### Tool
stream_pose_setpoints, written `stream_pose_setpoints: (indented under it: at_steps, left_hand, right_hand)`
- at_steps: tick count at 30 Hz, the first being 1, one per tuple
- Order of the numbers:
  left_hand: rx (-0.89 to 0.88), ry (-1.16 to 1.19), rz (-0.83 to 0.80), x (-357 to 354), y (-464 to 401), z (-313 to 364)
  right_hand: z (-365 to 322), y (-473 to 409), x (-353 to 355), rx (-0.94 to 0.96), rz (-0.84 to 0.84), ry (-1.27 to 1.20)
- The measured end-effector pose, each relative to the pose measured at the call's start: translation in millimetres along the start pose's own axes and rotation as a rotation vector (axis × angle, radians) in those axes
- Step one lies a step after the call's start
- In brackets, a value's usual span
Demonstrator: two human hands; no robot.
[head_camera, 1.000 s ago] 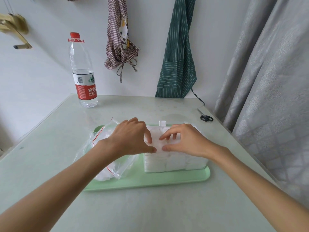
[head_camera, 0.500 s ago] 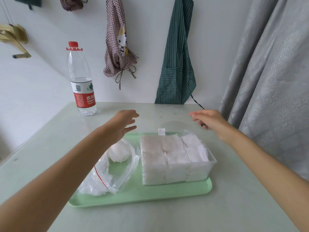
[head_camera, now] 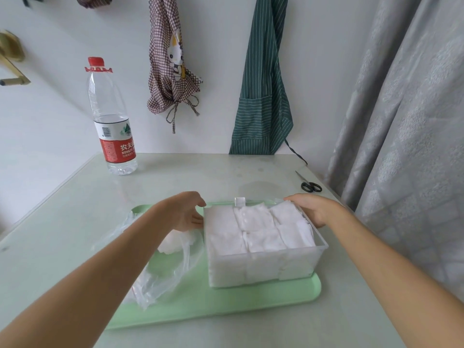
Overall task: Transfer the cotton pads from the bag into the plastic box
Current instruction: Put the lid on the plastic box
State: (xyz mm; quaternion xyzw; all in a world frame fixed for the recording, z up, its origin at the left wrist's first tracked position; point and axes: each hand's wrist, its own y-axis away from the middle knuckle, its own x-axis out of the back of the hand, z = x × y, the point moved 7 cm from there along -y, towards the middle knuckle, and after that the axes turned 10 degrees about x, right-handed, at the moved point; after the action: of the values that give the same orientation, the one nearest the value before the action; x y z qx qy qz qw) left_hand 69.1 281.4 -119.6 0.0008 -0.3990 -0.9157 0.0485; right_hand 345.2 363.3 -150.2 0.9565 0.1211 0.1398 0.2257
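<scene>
On either side of the clear plastic box [head_camera: 266, 266], both hands are at work: the left hand [head_camera: 187, 214] sits against the box's left wall near the far corner, fingers loosely extended, palm facing the wall, with nothing gripped. The right hand [head_camera: 315, 209] cups the far right corner of the box, fingers laid over the rim beside the nearest pads; whether it is actually gripping the rim can't be told from this angle.

Between the hands, the box is packed with white cotton pads [head_camera: 258, 229], stacked in rows right up to the rim, and a small clear tab [head_camera: 239, 201] stands up at the middle of the far wall. The box sits on the right half of a pale green tray [head_camera: 226, 306].

Over on the tray's left half lies the crumpled clear plastic bag [head_camera: 160, 277], partly under the left forearm, with a few white pads [head_camera: 173, 243] visible inside.

Further out on the table [head_camera: 62, 209], a water bottle [head_camera: 110, 119] with a red cap and red label stands upright near the far left corner, and black-handled scissors [head_camera: 310, 185] lie by the right edge. A checked apron [head_camera: 170, 71] and a green striped apron [head_camera: 261, 96] hang on the wall behind, with a grey curtain [head_camera: 406, 121] to the right.
</scene>
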Motion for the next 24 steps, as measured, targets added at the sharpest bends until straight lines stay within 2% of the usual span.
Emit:
stream_pose_setpoints:
  at_steps: [2,5,8,12,14,16,18,20,22,24]
  left_hand:
    - [-0.021,0.005,-0.085,-4.5,1.2,1.4]
    - [-0.053,0.047,-0.109,-0.6,3.0,4.5]
    - [-0.118,0.144,-0.135,3.1,4.8,15.4]
    - [-0.273,0.175,-0.169,5.5,24.1,37.6]
    - [-0.4,0.049,-0.136,4.5,42.5,50.7]
    - [-0.566,-0.183,-0.021,1.7,62.7,62.0]
    - [-0.703,-0.351,0.09,-1.1,85.1,65.4]
    - [-0.824,-0.456,0.117,-3.5,105.7,59.9]
    - [-0.958,-0.585,0.119,-6.6,128.3,44.9]
    - [-1.043,-0.807,0.212,-10.7,143.4,25.7]
  right_hand:
    - [4.3,-7.5,6.7,0.002,0.028,-0.045]
    - [-4.6,3.2,3.9,0.051,0.064,-0.104]
    - [-20.5,13.9,8.1,0.166,0.108,-0.137]
    - [-54.6,42.2,5.6,0.344,0.044,-0.256]
    - [-70.1,56.4,8.7,0.456,0.084,-0.215]
    - [-87.2,76.4,11.5,0.608,0.145,-0.114]
    - [-101.8,103.2,9.3,0.749,0.159,0.006]
    - [-107.7,131.5,6.9,0.858,0.146,0.189]
    - [-100.8,156.0,2.8,0.92,0.106,0.371]
    - [-85.1,174.5,-1.6,0.93,0.08,0.531]
